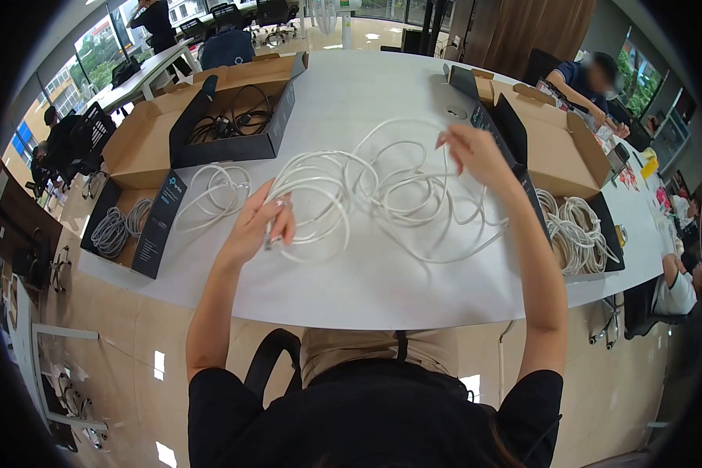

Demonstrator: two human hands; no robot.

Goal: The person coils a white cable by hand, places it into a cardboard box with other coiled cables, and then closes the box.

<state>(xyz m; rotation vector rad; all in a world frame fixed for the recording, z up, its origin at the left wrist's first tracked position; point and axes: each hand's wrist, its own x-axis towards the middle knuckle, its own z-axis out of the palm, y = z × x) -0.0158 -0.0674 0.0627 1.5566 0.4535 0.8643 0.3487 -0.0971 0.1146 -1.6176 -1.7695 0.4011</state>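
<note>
My left hand (pixel 259 222) is closed round several loops of a white cable (pixel 308 168), with a plug end showing below its fingers. Over the right part of the table, my right hand (pixel 473 152) has its fingers bent; a strand of the cable passes near the fingertips, and whether they grip it is unclear. Loose loops of cable (pixel 413 187) spread on the table between and below both hands. Left of my left hand lies another small white coil (pixel 220 191).
An open box (pixel 160 226) holds grey cable coils at the left; behind it a box (pixel 277 129) holds black cables. At the right, a box (pixel 612 257) holds white cables beside a dark box (pixel 487 117). A person (pixel 581 82) sits at the back right of the white table (pixel 351 296).
</note>
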